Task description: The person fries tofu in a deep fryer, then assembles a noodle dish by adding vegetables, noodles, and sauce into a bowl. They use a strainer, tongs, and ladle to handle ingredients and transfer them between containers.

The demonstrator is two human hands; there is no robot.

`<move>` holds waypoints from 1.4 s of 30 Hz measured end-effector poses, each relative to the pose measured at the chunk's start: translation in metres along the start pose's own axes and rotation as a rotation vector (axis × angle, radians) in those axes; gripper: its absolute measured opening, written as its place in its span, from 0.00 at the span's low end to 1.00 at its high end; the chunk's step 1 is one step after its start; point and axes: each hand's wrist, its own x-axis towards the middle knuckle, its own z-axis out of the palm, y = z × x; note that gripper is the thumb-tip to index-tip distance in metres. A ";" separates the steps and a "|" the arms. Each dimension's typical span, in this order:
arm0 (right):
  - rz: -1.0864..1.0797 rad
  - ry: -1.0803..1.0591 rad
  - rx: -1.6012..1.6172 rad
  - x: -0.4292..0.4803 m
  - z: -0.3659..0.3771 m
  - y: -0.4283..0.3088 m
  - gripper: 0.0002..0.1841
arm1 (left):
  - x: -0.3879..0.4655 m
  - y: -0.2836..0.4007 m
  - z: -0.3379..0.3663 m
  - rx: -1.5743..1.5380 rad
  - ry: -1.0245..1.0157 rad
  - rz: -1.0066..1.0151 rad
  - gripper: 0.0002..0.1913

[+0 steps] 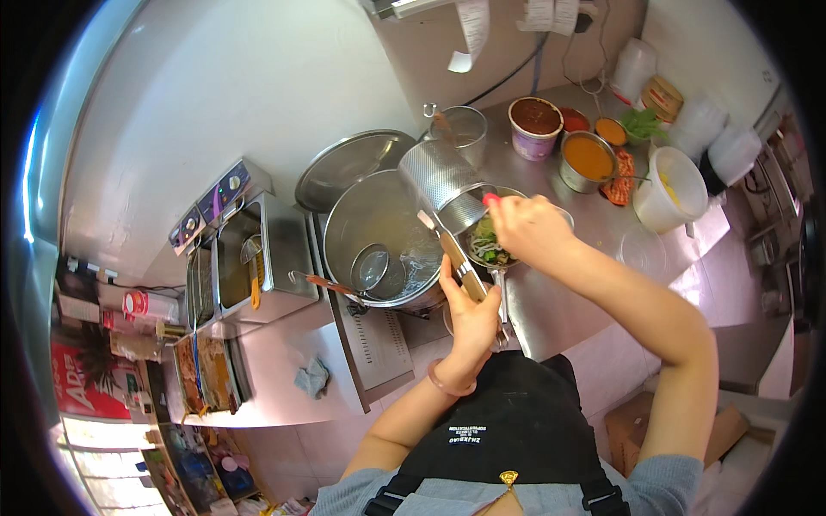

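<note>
My left hand (pixel 470 316) grips the brown-and-metal handle (pixel 463 266) of a perforated metal strainer basket (pixel 442 177). The basket is tilted, its mouth over a metal pan that holds leafy greens and pale strips (pixel 489 245). My right hand (pixel 535 227) is closed on a utensil with a red end (pixel 492 198) at the basket's mouth; the rest of the utensil is mostly hidden. Left of the basket stands a large stockpot (pixel 330 238) of cloudy liquid, with a round ladle or strainer (pixel 371 267) resting in it by its wooden handle.
A pot of orange sauce (pixel 581 180), a tub of dark sauce (pixel 534 143) and a white bucket (pixel 652 209) stand at the right. Behind the stockpot leans a large lid (pixel 348 151). A two-basin fryer (pixel 284 258) and a grey cloth (pixel 312 378) are at the left.
</note>
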 end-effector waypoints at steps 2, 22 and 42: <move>-0.162 -0.056 -0.083 0.006 0.010 0.007 0.04 | 0.015 -0.013 0.016 0.028 -0.019 0.040 0.48; 0.762 -0.264 0.850 -0.184 -0.053 0.004 0.30 | 0.124 -0.017 -0.116 -1.449 0.059 -0.469 0.07; 2.119 0.489 2.082 -0.384 -0.060 -0.147 0.09 | -0.081 -0.216 -0.078 0.178 -0.298 -0.879 0.08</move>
